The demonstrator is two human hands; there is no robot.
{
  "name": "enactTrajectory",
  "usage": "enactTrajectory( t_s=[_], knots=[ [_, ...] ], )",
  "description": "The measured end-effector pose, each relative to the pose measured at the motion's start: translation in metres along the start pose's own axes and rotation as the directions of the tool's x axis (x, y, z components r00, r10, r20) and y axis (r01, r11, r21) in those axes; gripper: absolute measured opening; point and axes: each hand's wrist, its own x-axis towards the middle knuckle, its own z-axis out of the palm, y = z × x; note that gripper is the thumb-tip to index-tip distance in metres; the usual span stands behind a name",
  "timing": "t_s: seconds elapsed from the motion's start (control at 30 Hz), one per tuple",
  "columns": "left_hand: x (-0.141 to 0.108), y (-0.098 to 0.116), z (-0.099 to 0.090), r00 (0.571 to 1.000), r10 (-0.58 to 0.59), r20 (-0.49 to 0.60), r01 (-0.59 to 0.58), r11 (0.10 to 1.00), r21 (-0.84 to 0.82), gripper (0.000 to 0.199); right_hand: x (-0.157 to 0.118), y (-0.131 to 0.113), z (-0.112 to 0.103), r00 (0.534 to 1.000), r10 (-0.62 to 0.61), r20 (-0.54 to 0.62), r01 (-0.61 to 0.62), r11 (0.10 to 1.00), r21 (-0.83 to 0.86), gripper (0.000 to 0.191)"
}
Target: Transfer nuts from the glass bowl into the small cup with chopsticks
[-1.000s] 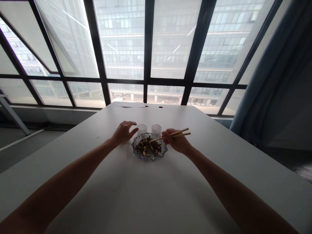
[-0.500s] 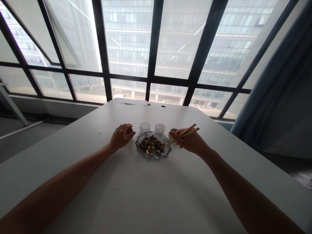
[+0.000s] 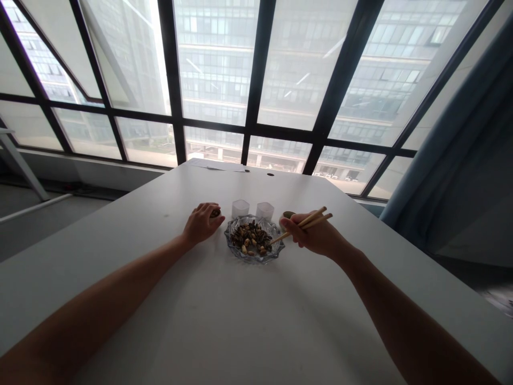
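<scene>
Pinching chopsticks (image 3: 312,217) in right fingers (image 3: 292,226), pointing them at seeds (image 3: 260,235) in the bowl (image 3: 256,260); curling left fingers (image 3: 206,207) around a cup (image 3: 215,213).

Bare hands (image 3: 201,222), bare forearms (image 3: 132,283)

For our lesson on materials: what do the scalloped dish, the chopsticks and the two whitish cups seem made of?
Scalloped dish: glossy, likely glass, possibly clear plastic; see-through with faceted edges.
Chopsticks: probably matte wood or bamboo; pale tan colour.
Whitish cups: perhaps frosted plastic or glass; hazy, translucent walls.
</scene>
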Motion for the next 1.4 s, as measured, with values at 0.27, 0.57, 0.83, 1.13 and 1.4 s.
enactTrajectory(
  t_s=[0.27,0.57,0.83,1.13,1.4],
  knots=[
    [0.0,-0.002,0.004,1.0,0.017,-0.009,-0.017,1.0,0.008,0.028,-0.001,-0.005,-0.002,0.997,-0.034,0.062,0.033,0.999,0.012,0.055],
    [0.0,-0.001,0.005,1.0,0.004,-0.005,-0.004,1.0,0.009,0.028,-0.002,-0.009,-0.005,0.992,-0.034,0.118,0.035,0.999,-0.011,0.055],
    [0.005,0.007,-0.004,1.0,-0.005,0.008,0.004,1.0,0.023,0.03,0.0,-0.002,-0.003,0.99,-0.018,0.138,0.006,0.996,0.087,0.057],
    [0.051,0.041,0.015,0.948,-0.106,0.3,0.082,0.992,0.092,0.058,0.003,0.029,-0.001,0.989,0.14,-0.055,-0.109,0.918,0.381,0.064],
    [0.083,0.043,0.04,0.891,-0.247,0.38,0.251,0.967,0.04,0.072,0.006,0.038,-0.003,0.955,0.221,-0.196,-0.097,0.861,0.5,0.065]
  ],
)
